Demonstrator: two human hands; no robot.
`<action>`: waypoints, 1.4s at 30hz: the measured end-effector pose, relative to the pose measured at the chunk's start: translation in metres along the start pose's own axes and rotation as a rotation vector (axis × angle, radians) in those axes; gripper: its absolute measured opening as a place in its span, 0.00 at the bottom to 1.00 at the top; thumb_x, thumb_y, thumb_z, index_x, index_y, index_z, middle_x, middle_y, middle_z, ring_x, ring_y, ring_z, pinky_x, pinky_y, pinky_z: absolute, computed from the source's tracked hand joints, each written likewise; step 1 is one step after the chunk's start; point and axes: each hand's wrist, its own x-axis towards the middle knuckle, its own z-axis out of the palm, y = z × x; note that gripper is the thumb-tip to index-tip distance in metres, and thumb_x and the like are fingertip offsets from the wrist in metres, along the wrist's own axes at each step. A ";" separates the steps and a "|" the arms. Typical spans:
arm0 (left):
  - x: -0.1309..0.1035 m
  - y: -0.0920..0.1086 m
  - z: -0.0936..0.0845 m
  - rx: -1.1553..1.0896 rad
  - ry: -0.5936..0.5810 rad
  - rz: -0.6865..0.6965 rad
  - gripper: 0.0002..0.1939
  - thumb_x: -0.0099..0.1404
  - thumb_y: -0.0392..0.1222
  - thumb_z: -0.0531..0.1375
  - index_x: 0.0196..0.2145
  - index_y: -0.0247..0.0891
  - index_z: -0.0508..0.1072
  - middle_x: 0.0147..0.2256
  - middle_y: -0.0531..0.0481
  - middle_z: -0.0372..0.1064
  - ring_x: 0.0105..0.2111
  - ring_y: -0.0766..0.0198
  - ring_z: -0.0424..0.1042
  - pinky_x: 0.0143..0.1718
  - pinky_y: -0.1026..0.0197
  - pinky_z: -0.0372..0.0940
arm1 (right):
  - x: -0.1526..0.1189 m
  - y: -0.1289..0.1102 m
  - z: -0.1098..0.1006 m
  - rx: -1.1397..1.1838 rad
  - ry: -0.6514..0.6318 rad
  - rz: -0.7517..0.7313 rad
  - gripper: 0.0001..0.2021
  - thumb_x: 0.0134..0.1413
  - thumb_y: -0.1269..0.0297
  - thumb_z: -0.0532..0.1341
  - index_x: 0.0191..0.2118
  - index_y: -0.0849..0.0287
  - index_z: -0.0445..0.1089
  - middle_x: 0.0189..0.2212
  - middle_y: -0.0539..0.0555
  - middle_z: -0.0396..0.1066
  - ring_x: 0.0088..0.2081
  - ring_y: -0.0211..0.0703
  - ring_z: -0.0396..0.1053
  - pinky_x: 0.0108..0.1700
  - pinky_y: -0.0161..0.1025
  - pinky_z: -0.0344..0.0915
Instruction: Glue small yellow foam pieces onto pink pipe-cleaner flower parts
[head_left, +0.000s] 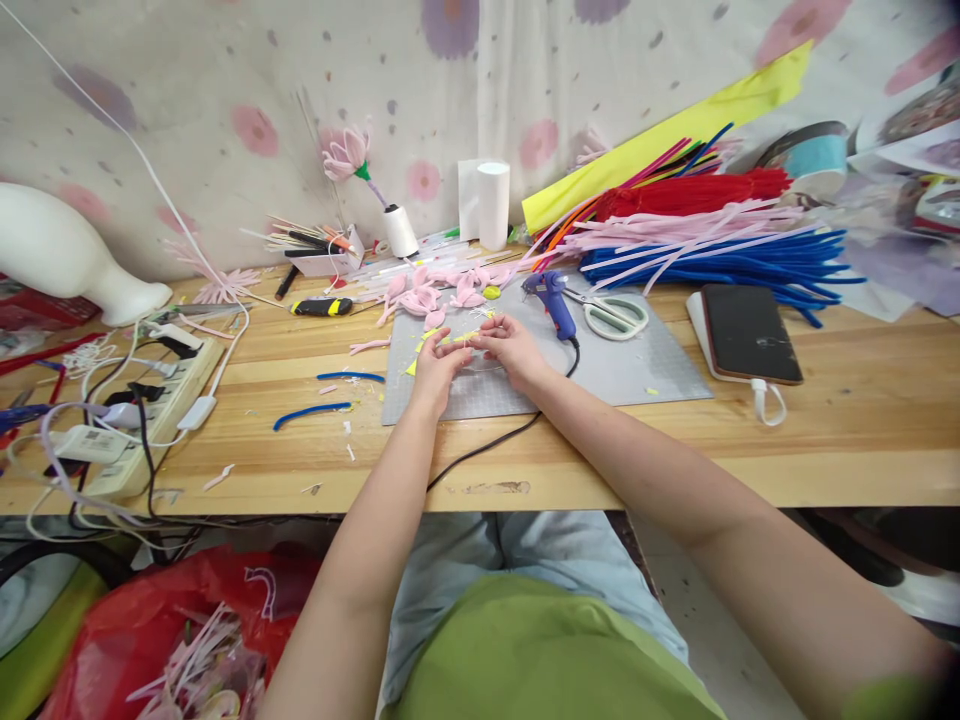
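Over the grey cutting mat [630, 375], my left hand [437, 370] and my right hand [514, 352] meet with fingertips pinched close together. Something small, thin and pale is between them, too fine to name. Yellow scraps [412, 367] lie beside my left fingers. Just beyond my hands are pink pipe-cleaner petals [420, 299] and a small yellow-green piece [491, 292]. A blue glue gun [553, 305] rests on the mat right of my right hand, its black cord running under my right forearm. Scissors with pale green handles [616, 316] lie farther right.
Blue pipe cleaners [720, 262], pink ones and red ones are heaped at the back right. A power bank [752, 333] lies below them. A yellow-black utility knife [321, 307] and a pink flower [348, 156] stand left. A power strip [161, 410] with tangled cords occupies the left side.
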 end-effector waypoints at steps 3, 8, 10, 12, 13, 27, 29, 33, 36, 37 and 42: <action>0.001 0.004 -0.003 0.010 0.005 0.027 0.21 0.46 0.33 0.63 0.40 0.36 0.65 0.30 0.50 0.71 0.35 0.63 0.73 0.40 0.58 0.65 | 0.002 -0.004 -0.003 -0.057 -0.045 -0.001 0.20 0.28 0.64 0.67 0.30 0.56 0.58 0.23 0.45 0.67 0.27 0.34 0.65 0.27 0.32 0.58; 0.003 0.005 -0.005 0.102 0.053 0.146 0.23 0.44 0.39 0.67 0.39 0.36 0.66 0.28 0.51 0.71 0.34 0.63 0.73 0.39 0.60 0.64 | 0.006 -0.008 -0.005 -0.198 -0.095 0.008 0.16 0.31 0.69 0.65 0.29 0.57 0.59 0.19 0.43 0.64 0.23 0.32 0.62 0.24 0.31 0.59; 0.003 0.003 -0.005 0.121 0.042 0.178 0.26 0.42 0.39 0.68 0.40 0.36 0.67 0.28 0.51 0.72 0.33 0.64 0.73 0.40 0.60 0.64 | 0.007 -0.008 -0.004 -0.229 -0.095 -0.013 0.15 0.32 0.70 0.65 0.29 0.57 0.59 0.19 0.43 0.63 0.23 0.32 0.61 0.24 0.31 0.59; 0.003 0.002 -0.004 0.114 0.040 0.191 0.27 0.40 0.38 0.69 0.40 0.36 0.67 0.29 0.51 0.72 0.32 0.65 0.73 0.40 0.60 0.64 | 0.006 -0.008 -0.003 -0.246 -0.098 -0.035 0.14 0.33 0.70 0.65 0.28 0.57 0.59 0.19 0.43 0.63 0.23 0.32 0.61 0.24 0.30 0.59; 0.003 0.001 -0.003 0.110 0.042 0.194 0.28 0.40 0.37 0.70 0.40 0.36 0.66 0.29 0.51 0.73 0.32 0.65 0.73 0.41 0.60 0.64 | 0.006 -0.008 -0.002 -0.253 -0.100 -0.043 0.14 0.33 0.70 0.65 0.28 0.58 0.58 0.19 0.43 0.63 0.23 0.32 0.61 0.24 0.30 0.58; 0.001 -0.002 -0.002 0.147 0.136 0.163 0.24 0.44 0.34 0.67 0.40 0.36 0.65 0.25 0.53 0.72 0.26 0.68 0.72 0.37 0.62 0.65 | 0.012 -0.001 -0.006 -0.301 -0.144 -0.117 0.16 0.32 0.66 0.66 0.27 0.57 0.58 0.19 0.43 0.63 0.22 0.32 0.61 0.24 0.32 0.58; 0.001 -0.002 -0.002 0.124 0.138 0.138 0.24 0.45 0.33 0.67 0.41 0.35 0.65 0.24 0.54 0.72 0.25 0.68 0.71 0.36 0.62 0.65 | 0.013 -0.001 -0.007 -0.301 -0.142 -0.114 0.16 0.32 0.66 0.67 0.27 0.57 0.58 0.19 0.43 0.63 0.21 0.31 0.60 0.24 0.32 0.57; 0.000 0.000 -0.001 0.065 0.133 0.078 0.24 0.45 0.32 0.67 0.41 0.34 0.65 0.23 0.54 0.72 0.23 0.70 0.71 0.37 0.62 0.66 | 0.012 -0.003 -0.007 -0.306 -0.140 -0.116 0.15 0.32 0.66 0.66 0.27 0.57 0.58 0.19 0.43 0.63 0.21 0.31 0.61 0.24 0.32 0.58; -0.001 0.002 0.000 0.034 0.120 0.056 0.24 0.45 0.32 0.67 0.41 0.34 0.65 0.24 0.53 0.72 0.24 0.69 0.72 0.39 0.60 0.66 | 0.011 -0.005 -0.007 -0.305 -0.133 -0.122 0.14 0.33 0.68 0.66 0.27 0.58 0.58 0.19 0.44 0.63 0.22 0.31 0.61 0.25 0.32 0.58; -0.001 0.003 0.000 0.028 0.118 0.053 0.24 0.45 0.32 0.67 0.41 0.34 0.65 0.24 0.52 0.72 0.25 0.69 0.72 0.40 0.60 0.66 | 0.010 -0.005 -0.007 -0.303 -0.132 -0.121 0.14 0.33 0.68 0.66 0.27 0.58 0.59 0.20 0.44 0.64 0.22 0.31 0.61 0.25 0.31 0.58; -0.002 0.005 0.001 -0.007 0.114 0.018 0.22 0.48 0.35 0.66 0.41 0.34 0.65 0.22 0.53 0.71 0.25 0.68 0.73 0.40 0.59 0.67 | 0.009 -0.007 -0.008 -0.301 -0.132 -0.109 0.13 0.34 0.70 0.65 0.27 0.58 0.59 0.19 0.44 0.64 0.22 0.31 0.61 0.25 0.31 0.58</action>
